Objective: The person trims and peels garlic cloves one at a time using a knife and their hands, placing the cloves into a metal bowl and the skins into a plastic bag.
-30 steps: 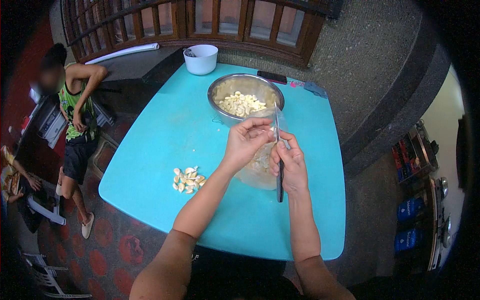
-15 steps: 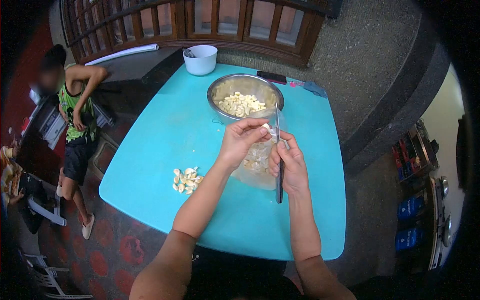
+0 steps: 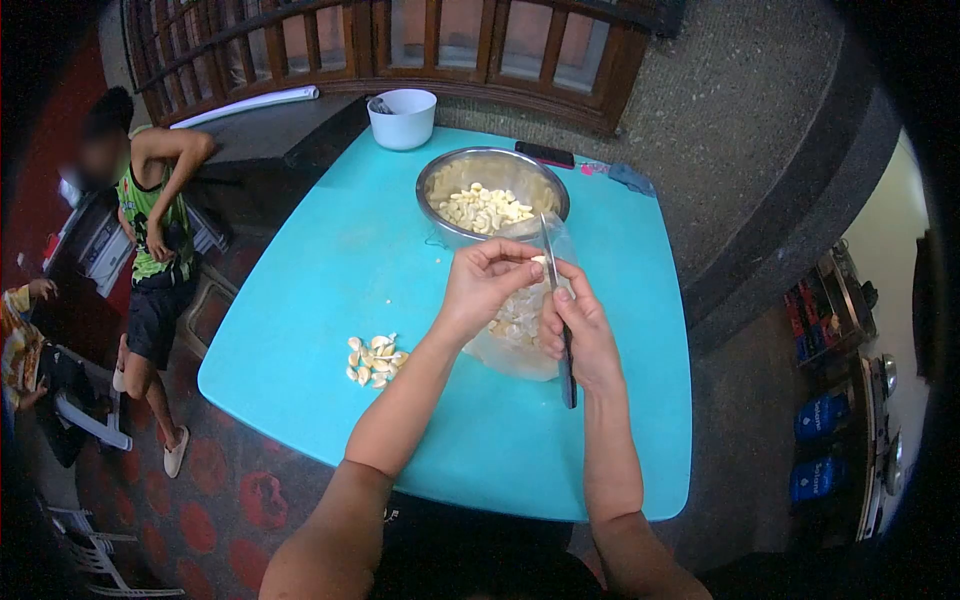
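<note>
Between the fingertips of my left hand (image 3: 485, 283) is a pale garlic clove (image 3: 539, 260). My right hand (image 3: 583, 328) is closed round a knife (image 3: 567, 365), its blade pointing away from me and up against the clove. Under both hands lies a clear plastic bag (image 3: 515, 340) with garlic skins in it. Just beyond, a steel bowl (image 3: 440, 222) holds many peeled garlic cloves (image 3: 484, 208). A small pile of unpeeled garlic cloves (image 3: 375, 360) rests on the turquoise table (image 3: 300, 300), left of my left forearm.
A white bowl (image 3: 403, 125) stands at the table's far left corner. Near the far edge lie a phone (image 3: 544, 154) and a blue-grey cloth (image 3: 632, 179). A person (image 3: 160, 220) leans at the left, and another person (image 3: 22, 345) is partly visible below.
The knife has tilted, its tip swinging left and its handle right. The clove has dropped slightly toward the blade. At far left, the second person's hand has risen.
</note>
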A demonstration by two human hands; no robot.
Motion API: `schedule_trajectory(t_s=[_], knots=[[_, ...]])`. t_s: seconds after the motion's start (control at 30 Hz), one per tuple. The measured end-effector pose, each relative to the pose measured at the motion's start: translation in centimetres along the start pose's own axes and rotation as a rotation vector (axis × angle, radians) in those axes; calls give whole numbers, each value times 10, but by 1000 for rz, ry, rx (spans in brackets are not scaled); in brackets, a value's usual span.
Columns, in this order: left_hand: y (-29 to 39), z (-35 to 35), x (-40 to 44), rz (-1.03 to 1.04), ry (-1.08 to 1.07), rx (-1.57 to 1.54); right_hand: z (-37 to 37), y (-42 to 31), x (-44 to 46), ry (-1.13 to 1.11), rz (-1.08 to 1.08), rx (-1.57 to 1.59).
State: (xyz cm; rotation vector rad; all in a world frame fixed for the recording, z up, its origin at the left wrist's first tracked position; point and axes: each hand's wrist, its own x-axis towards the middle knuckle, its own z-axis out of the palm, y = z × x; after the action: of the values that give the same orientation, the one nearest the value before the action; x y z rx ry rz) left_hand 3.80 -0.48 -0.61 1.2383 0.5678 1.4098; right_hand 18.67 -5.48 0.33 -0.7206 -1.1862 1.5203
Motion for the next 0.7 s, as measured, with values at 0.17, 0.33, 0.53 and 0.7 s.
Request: schedule_trajectory(t_s=[0.17, 0.33, 0.53, 0.7], knots=[[1, 0, -1, -20, -11, -18, -4, 0, 1, -13, -1, 5], [4, 0, -1, -56, -18, -83, -5, -4, 0, -68, 32, 207], [2, 1, 0, -57, -10, -118, -4, 3, 2, -21, -33, 64], [0, -3, 1, -18, -2, -47, -5, 1, 1, -18, -34, 67]])
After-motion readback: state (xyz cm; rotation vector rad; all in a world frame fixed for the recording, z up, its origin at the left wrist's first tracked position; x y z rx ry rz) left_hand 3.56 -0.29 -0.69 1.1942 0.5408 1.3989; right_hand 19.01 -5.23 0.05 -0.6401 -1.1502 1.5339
